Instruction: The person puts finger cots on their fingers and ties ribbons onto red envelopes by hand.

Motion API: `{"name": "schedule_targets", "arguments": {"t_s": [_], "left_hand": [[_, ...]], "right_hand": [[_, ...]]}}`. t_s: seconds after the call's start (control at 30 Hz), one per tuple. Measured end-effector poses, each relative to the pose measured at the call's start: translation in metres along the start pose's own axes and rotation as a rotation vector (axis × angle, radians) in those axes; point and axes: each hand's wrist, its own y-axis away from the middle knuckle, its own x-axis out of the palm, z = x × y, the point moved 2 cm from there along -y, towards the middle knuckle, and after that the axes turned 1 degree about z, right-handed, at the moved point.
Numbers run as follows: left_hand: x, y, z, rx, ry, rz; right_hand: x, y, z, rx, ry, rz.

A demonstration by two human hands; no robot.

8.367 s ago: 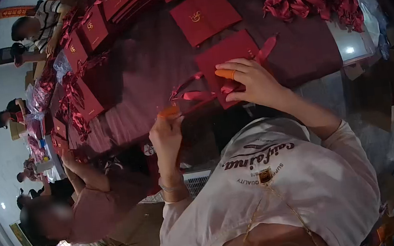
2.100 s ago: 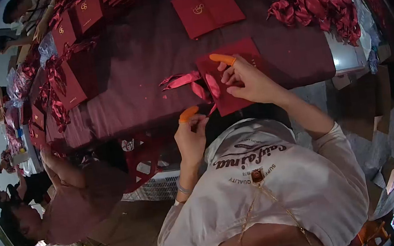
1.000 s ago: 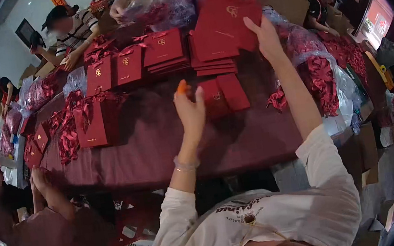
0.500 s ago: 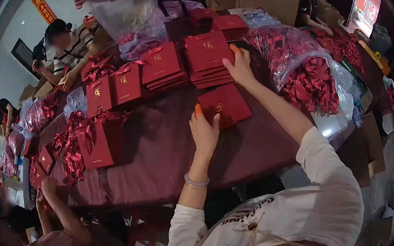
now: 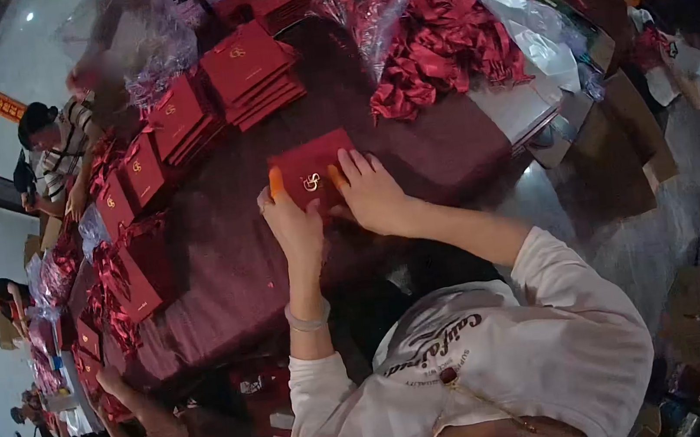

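A dark red bag with a gold logo (image 5: 312, 155) lies between my two hands near the front edge of the cloth-covered table. My left hand (image 5: 292, 224) grips its left side, an orange cover on one finger. My right hand (image 5: 371, 191) is on its right side, fingers over the face, with an orange-covered finger beside the logo. Beyond them is a stack of similar red bags (image 5: 249, 69). Farther left stand another stack (image 5: 181, 121) and single bags (image 5: 143, 170) with ribbons.
Red ribbons (image 5: 451, 44) spill from clear plastic at the back right, above a pale flat stack (image 5: 521, 114). A co-worker in a striped top (image 5: 66, 144) is at the far left; another person's arms (image 5: 142, 410) reach the table at lower left. Cardboard (image 5: 609, 156) lies right.
The view has turned. My right hand has left the back stack and now holds the front bag with my left hand; that bag is nearer to me.
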Motion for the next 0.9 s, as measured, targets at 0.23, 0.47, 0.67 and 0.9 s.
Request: {"name": "schedule_targets", "arguments": {"t_s": [0.23,0.47,0.67,0.9], "left_hand": [[0.017,0.051,0.028,-0.303,0.812,-0.199],[0.011,0.053,0.017,-0.326,0.846,-0.325],[0.01,0.056,0.01,-0.269,0.749,-0.345],[0.009,0.058,0.008,-0.296,0.863,-0.39]], "right_hand": [[-0.019,0.039,-0.028,-0.054,-0.655,-0.375],[-0.037,0.07,-0.178,0.46,-0.415,-0.786],[-0.039,0.045,-0.231,0.727,-0.361,-0.45],[-0.022,0.072,-0.105,-0.103,-0.502,-0.434]]}}
